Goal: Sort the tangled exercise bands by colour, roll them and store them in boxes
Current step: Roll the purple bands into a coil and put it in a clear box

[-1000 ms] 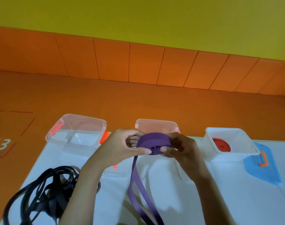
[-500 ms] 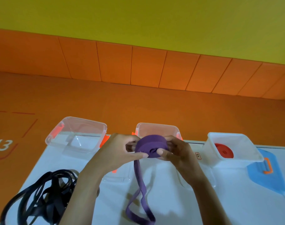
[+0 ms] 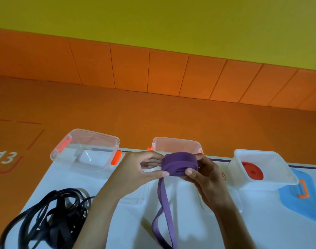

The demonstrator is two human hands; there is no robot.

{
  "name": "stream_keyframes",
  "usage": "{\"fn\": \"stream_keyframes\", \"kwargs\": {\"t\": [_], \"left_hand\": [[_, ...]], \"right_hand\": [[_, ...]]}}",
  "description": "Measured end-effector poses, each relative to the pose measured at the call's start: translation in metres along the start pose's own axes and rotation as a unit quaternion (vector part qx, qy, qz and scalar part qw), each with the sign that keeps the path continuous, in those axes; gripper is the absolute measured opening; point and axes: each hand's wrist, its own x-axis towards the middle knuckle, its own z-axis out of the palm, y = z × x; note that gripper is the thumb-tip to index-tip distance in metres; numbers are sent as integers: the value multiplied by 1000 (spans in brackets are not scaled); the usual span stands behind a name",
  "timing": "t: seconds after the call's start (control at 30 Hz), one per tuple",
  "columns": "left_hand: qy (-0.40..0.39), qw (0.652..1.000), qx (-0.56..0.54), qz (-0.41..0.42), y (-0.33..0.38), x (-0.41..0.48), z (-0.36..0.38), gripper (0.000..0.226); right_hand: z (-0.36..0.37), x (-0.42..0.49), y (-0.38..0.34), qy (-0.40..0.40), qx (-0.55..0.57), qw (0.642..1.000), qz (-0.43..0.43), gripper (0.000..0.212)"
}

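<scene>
- Roll of purple band, mostly wound up into a fat coil, held up off the table between both hands.
- Pinched on one side by the left hand, thumb tip on the near edge of the coil, fingers curled round behind it.
- Gripped on the other side by the right hand, thumb pressed flat on the near face, rest of the fingers wrapped round the back.
- Straight down from the grip: loose tail of the same band, doubled over, hanging past the wrists and running off the bottom of the view.
- Right behind the grip: middle clear box with orange clips, partly hidden by the coil.
- Left of the grip and a bit further back: left clear box, orange latches on both ends.
- Right of the grip: white box with a red rolled band lying in it, and past that a blue lid flat on the table.
- Down and left of the grip, beside the left forearm: black bands in one big tangle on the table.
- Under the wrists: looks like a clear lid lying flat, edges hard to make out tbh.
</scene>
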Motion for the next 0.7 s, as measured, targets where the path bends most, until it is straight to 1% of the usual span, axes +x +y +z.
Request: {"fn": "stream_keyframes", "kwargs": {"t": [0.13, 0.23, 0.3, 0.37, 0.43, 0.5, 0.53, 0.57, 0.6, 0.63, 0.7], "left_hand": [[26, 999, -38, 10, 4, 6, 1, 35], [33, 998, -41, 28, 7, 9, 4, 33], [38, 998, -17, 47, 7, 8, 2, 32], [38, 998, 19, 55, 7, 5, -4, 32], [31, 996, 57, 53, 7, 4, -10, 31], [18, 997, 69, 43, 6, 5, -11, 28], [11, 997, 64, 38, 6, 5, -8, 28], [3, 998, 57, 30, 5, 6, -5, 29], [-4, 998, 51, 20, 5, 6, -1, 29], [-9, 999, 48, 10, 4, 7, 3, 30], [-5, 999, 54, 1, 3, 9, 7, 31]], "right_hand": [[10, 1, 2, 16, 102, 995, 6, 44], [16, 4, 2, 12, 113, 994, -2, 41], [15, 8, -4, 5, 51, 999, -15, 38], [6, 11, -14, -7, -64, 998, -27, 44], [-6, 13, -27, -38, -150, 988, -5, 52], [-11, 14, -39, -79, -256, 963, 28, 49], [-13, 15, -43, -84, -312, 946, 36, 44], [-14, 15, -46, -80, -344, 935, 39, 40], [-16, 15, -47, -72, -350, 933, 35, 37], [-16, 15, -47, -62, -336, 939, 29, 35], [-14, 12, -44, -41, -268, 962, 24, 35]]}}
